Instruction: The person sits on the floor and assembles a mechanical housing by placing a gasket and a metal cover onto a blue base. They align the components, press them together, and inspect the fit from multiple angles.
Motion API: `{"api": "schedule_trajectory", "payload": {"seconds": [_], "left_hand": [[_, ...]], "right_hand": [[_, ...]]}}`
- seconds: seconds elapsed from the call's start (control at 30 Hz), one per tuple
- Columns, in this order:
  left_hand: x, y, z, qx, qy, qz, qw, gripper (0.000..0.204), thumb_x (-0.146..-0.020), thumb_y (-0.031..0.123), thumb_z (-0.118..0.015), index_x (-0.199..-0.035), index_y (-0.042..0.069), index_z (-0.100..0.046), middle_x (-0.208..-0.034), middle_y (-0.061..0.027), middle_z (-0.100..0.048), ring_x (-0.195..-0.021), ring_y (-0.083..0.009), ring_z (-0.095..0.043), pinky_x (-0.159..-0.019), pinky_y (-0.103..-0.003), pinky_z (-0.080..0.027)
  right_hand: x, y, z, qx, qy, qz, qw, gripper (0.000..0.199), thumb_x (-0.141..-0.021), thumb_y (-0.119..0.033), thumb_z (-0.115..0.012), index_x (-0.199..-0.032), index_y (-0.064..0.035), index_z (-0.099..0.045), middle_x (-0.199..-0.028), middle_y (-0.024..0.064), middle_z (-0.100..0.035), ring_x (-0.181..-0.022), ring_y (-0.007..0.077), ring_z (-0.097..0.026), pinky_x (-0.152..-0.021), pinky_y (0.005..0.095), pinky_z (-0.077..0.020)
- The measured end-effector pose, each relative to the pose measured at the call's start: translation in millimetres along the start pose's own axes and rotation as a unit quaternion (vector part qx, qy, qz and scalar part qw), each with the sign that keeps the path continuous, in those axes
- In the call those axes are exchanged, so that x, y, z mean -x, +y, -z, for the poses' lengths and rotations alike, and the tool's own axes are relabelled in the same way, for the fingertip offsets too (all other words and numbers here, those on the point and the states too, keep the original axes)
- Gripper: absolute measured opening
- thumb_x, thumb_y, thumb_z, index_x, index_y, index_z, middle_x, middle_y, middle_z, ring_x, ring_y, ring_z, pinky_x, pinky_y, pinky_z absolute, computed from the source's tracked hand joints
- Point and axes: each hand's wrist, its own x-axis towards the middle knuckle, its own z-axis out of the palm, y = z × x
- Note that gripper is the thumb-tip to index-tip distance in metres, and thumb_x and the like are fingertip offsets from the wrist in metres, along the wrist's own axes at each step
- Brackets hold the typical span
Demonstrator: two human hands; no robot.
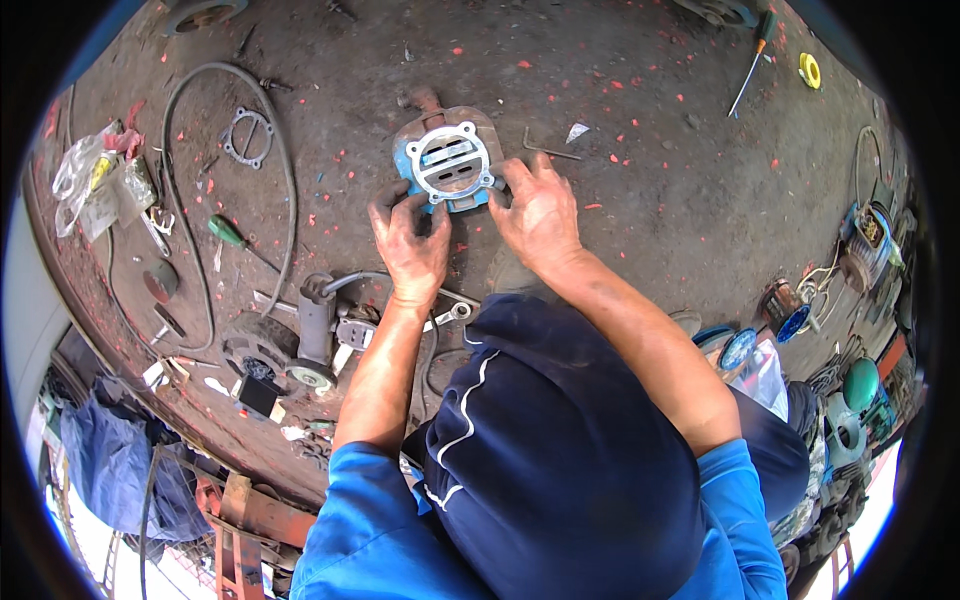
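A dark floor (650, 240) is being covered by tools, parts and scattered red flecks; at the left, ground is being enclosed by a looped cable (215, 67); farther left, the floor is being overlain by clear plastic bags (95, 185). An angle grinder (317, 325) is being supported by the floor below the loop; ahead of the person, a blue and brown cast part (487, 128) is being flanked by both hands. The left hand (410, 245) is being kept with thumb and fingers slightly parted at the part's lower left edge; the right hand (542, 210) is being kept with thumb and forefinger narrowly spaced at the right edge; whether a firm grip is being applied by either hand cannot be told. A silver ring plate (449, 156) with a crossbar is being borne by the cast part's upper face, between the hands; well apart to the left, a similar flat ring (247, 137) is being carried by the floor. A long screwdriver (752, 65) is being displayed at the upper right, near a yellow roll (810, 70); just beside the right hand's fingers, a thin hex key (551, 146) is being left ungrasped.
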Motion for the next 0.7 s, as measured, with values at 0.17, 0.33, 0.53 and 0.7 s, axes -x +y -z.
{"api": "schedule_trajectory", "payload": {"seconds": [0.17,0.33,0.53,0.7], "left_hand": [[0.5,2.3,-0.7,0.001,0.006,0.015,1.0,0.033,-0.076,0.007,-0.086,-0.106,0.005,-0.071,-0.123,-0.0162,-0.06,-0.116,-0.0343,-0.06,-0.097,-0.043,-0.053],[0.7,-2.0,1.6,-0.013,-0.01,0.007,1.0,0.033,-0.077,0.005,-0.085,-0.108,0.004,-0.071,-0.125,-0.0181,-0.058,-0.117,-0.0358,-0.06,-0.094,-0.043,-0.055],[1.6,-3.2,1.4,-0.012,-0.013,0.004,1.0,0.032,-0.078,0.005,-0.084,-0.107,0.003,-0.071,-0.126,-0.0188,-0.057,-0.118,-0.0375,-0.06,-0.098,-0.046,-0.053],[2.3,-4.9,1.8,-0.022,-0.016,-0.007,1.0,0.031,-0.078,0.006,-0.084,-0.106,0.002,-0.07,-0.126,-0.0187,-0.056,-0.119,-0.0375,-0.059,-0.099,-0.046,-0.052]], "right_hand": [[0.8,-2.4,-1.8,0.011,-0.001,-0.012,1.0,0.034,-0.085,-0.023,-0.079,-0.114,-0.0106,-0.068,-0.114,0.0216,-0.061,-0.104,0.0402,-0.066,-0.092,0.0564,-0.0502],[2.6,-0.6,-2.0,0.003,0.002,0.0,1.0,0.033,-0.086,-0.024,-0.078,-0.114,-0.0098,-0.067,-0.114,0.0223,-0.06,-0.105,0.0414,-0.065,-0.093,0.0583,-0.0493],[4.3,1.8,-6.4,0.016,0.02,0.002,1.0,0.031,-0.087,-0.023,-0.078,-0.113,-0.0105,-0.066,-0.114,0.0225,-0.06,-0.105,0.042,-0.065,-0.093,0.0584,-0.0491],[3.7,-1.0,-2.1,0.013,-0.001,0.002,1.0,0.032,-0.086,-0.023,-0.078,-0.113,-0.0103,-0.067,-0.114,0.0224,-0.06,-0.105,0.0427,-0.064,-0.093,0.0585,-0.0491]]}}
